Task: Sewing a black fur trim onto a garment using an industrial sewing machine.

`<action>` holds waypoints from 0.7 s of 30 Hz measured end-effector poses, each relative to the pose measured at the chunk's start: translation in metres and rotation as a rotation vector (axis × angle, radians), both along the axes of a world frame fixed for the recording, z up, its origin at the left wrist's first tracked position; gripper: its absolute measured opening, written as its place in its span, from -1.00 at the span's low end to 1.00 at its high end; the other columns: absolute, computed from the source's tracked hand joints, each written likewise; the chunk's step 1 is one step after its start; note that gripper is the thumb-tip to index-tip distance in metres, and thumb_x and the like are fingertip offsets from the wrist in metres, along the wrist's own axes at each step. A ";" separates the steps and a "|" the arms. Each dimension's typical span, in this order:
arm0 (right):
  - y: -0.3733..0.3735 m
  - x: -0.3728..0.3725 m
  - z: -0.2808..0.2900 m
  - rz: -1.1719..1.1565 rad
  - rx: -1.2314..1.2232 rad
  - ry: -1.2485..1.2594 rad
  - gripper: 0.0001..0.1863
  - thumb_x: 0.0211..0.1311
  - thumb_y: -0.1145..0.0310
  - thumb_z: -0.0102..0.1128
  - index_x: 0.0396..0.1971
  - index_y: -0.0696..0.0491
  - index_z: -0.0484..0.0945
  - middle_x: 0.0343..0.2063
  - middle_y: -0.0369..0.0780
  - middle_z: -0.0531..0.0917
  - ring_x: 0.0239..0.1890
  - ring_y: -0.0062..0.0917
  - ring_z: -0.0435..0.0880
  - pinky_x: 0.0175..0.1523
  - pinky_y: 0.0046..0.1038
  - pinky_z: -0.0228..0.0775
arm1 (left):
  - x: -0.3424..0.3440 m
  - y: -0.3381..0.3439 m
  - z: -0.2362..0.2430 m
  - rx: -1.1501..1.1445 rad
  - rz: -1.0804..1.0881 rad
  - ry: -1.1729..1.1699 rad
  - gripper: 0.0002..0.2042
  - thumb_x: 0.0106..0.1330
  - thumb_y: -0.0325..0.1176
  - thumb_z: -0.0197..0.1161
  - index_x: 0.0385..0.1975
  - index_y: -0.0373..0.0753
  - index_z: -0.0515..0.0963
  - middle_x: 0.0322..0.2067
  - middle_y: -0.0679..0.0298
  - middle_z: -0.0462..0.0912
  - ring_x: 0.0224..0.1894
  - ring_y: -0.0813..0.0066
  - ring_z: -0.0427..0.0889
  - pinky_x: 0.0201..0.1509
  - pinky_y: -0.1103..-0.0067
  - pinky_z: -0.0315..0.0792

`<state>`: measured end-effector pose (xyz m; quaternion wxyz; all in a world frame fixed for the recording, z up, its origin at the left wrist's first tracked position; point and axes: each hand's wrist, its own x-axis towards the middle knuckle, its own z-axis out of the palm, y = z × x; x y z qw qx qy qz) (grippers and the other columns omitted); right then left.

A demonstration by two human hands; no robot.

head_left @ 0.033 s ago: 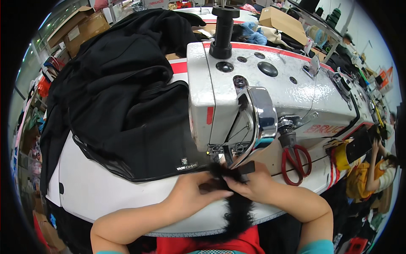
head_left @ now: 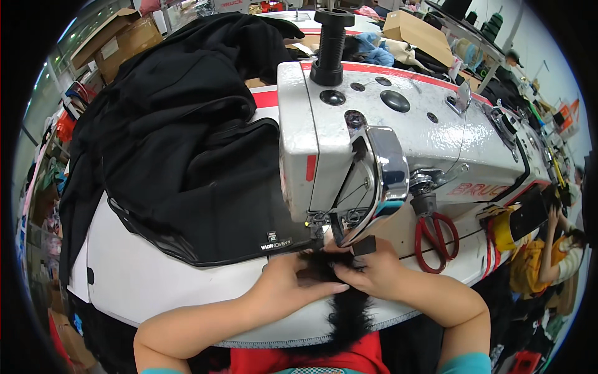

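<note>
A strip of black fluffy fur trim [head_left: 349, 315] runs from beside the needle area of a white sewing machine [head_left: 367, 103] down over the table's front edge. My left hand [head_left: 283, 280] is closed around the trim's left side, thumb stretched toward the right hand. On the other side, my right hand [head_left: 377, 271] pinches the fur just below the presser foot area, next to a small black block [head_left: 364, 245]. A black garment [head_left: 193, 181] spreads over the table to the left, its labelled edge reaching the needle area. The stitching point itself is hidden by machine parts and fur.
Scissors with red handles [head_left: 436, 243] rest against the machine's right side. Cardboard boxes [head_left: 128, 47] stand at the far left, another carton [head_left: 417, 37] at the back. Another person in yellow [head_left: 536, 265] works at the right. The white table [head_left: 174, 293] has a curved front edge.
The fur near the needle has shifted slightly down and left between my hands. My hands have barely moved, and the machine and garment look nearly the same.
</note>
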<state>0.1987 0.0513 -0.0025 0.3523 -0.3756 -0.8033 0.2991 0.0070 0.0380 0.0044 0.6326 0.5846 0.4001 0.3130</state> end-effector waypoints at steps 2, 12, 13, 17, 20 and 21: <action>0.001 -0.001 0.001 0.071 -0.007 0.110 -0.67 -0.04 0.47 0.24 -0.18 0.04 0.55 -0.32 -0.11 0.54 -0.34 -0.23 0.58 -0.27 -0.34 0.45 | 0.005 0.001 -0.002 -0.111 0.043 -0.100 -0.69 0.13 -0.45 0.30 -0.16 -0.42 0.46 -0.30 0.22 0.61 -0.17 0.56 0.56 -0.09 0.61 0.45; 0.006 0.004 -0.003 0.119 0.637 -0.274 -0.52 -0.21 0.53 0.16 -0.12 0.19 0.49 -0.32 -0.09 0.54 -0.35 -0.31 0.57 -0.34 -0.43 0.48 | -0.021 0.018 0.006 -0.248 -0.022 0.078 -0.79 0.29 -0.49 0.07 -0.14 -0.38 0.52 -0.30 0.30 0.61 -0.27 0.69 0.48 -0.13 0.71 0.38; 0.007 0.005 -0.002 0.137 0.676 -0.310 -0.52 -0.21 0.52 0.15 -0.12 0.21 0.48 -0.31 -0.09 0.54 -0.34 -0.32 0.57 -0.34 -0.44 0.48 | -0.021 0.018 0.007 -0.257 -0.014 0.057 -0.80 0.28 -0.47 0.10 -0.15 -0.38 0.53 -0.31 0.30 0.61 -0.28 0.69 0.48 -0.15 0.72 0.38; 0.007 0.004 0.000 0.163 0.753 -0.414 -0.53 -0.21 0.47 0.11 -0.16 0.29 0.48 -0.29 -0.06 0.54 -0.31 -0.32 0.58 -0.31 -0.45 0.49 | -0.021 0.018 0.008 -0.221 0.014 0.056 -0.80 0.24 -0.43 0.18 -0.20 -0.37 0.56 -0.37 0.31 0.62 -0.32 0.71 0.48 -0.20 0.73 0.38; 0.005 0.003 0.001 0.146 0.637 -0.338 -0.56 -0.18 0.53 0.15 -0.14 0.21 0.52 -0.29 -0.09 0.54 -0.31 -0.32 0.59 -0.29 -0.45 0.49 | -0.022 0.019 0.007 -0.212 0.000 0.031 -0.81 0.21 -0.44 0.20 -0.21 -0.38 0.56 -0.37 0.30 0.62 -0.32 0.69 0.50 -0.19 0.72 0.39; 0.004 0.001 0.000 0.120 0.512 -0.228 -0.56 -0.17 0.56 0.16 -0.14 0.17 0.54 -0.29 -0.10 0.54 -0.32 -0.32 0.59 -0.28 -0.45 0.49 | -0.022 0.019 0.006 -0.223 0.000 0.035 -0.81 0.21 -0.45 0.21 -0.22 -0.38 0.56 -0.36 0.29 0.62 -0.31 0.68 0.51 -0.18 0.72 0.39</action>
